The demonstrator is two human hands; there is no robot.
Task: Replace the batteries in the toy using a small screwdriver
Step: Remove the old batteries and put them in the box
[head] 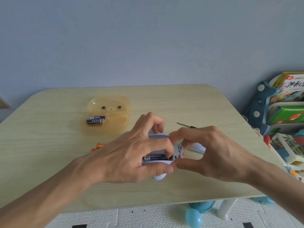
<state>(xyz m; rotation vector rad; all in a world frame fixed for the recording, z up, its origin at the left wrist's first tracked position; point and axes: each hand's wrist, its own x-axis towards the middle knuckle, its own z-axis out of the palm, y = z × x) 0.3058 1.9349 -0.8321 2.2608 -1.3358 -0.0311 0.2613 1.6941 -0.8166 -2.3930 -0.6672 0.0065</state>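
Note:
A pale blue toy (178, 149) is held above the table between both hands, its battery bay facing me. A dark blue battery (154, 157) lies in the bay. My left hand (131, 152) wraps the toy's left side, one fingertip pressing into the bay beside the battery. My right hand (209, 150) pinches the toy's right end. Two dark blue batteries (95, 120) rest in a clear amber bear-shaped tray (113, 112). The small screwdriver (186, 125) lies on the table behind my right hand. A white piece, perhaps the bay cover (198, 148), lies under my right fingers.
The light wooden table (49, 145) also holds small orange items (98, 146) partly hidden by my left hand. Toy shelves with boxes and books (283, 112) stand at the right. Blue plastic balls (193, 218) and a white table leg (225, 208) stand on the floor mat below.

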